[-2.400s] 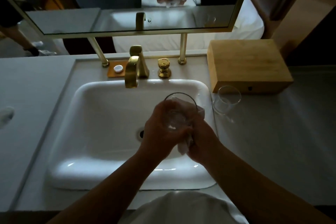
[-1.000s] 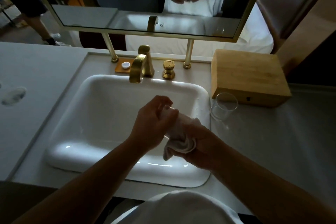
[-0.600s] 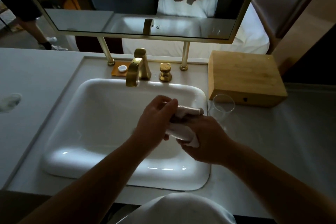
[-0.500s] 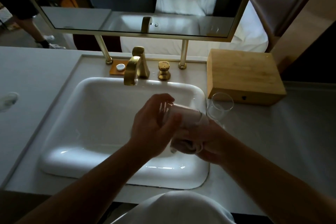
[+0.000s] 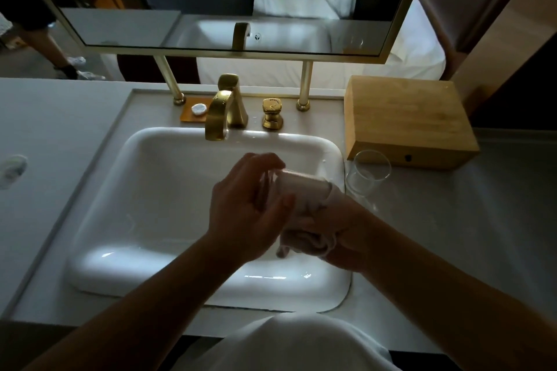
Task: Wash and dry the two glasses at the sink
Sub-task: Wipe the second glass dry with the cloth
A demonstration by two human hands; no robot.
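Observation:
Over the right half of the white sink (image 5: 144, 190) I hold a clear glass (image 5: 297, 188) lying on its side, stuffed with a white cloth (image 5: 310, 242). My left hand (image 5: 247, 208) grips the glass around its base end. My right hand (image 5: 346, 232) is closed on the cloth, part of which is pushed inside the glass and part of which hangs below it. A second clear glass (image 5: 366, 173) stands upright on the counter just right of the sink, in front of the wooden box.
A gold faucet (image 5: 224, 111) and gold knob (image 5: 272, 113) stand behind the basin. A small orange tray with a white soap (image 5: 197, 110) is left of the faucet. A wooden box (image 5: 404, 120) sits at the back right. The mirror (image 5: 229, 0) hangs above on gold posts.
The glass went from upright with its mouth up to lying sideways. The cloth has been worked into it and both hands have shifted slightly while turning it.

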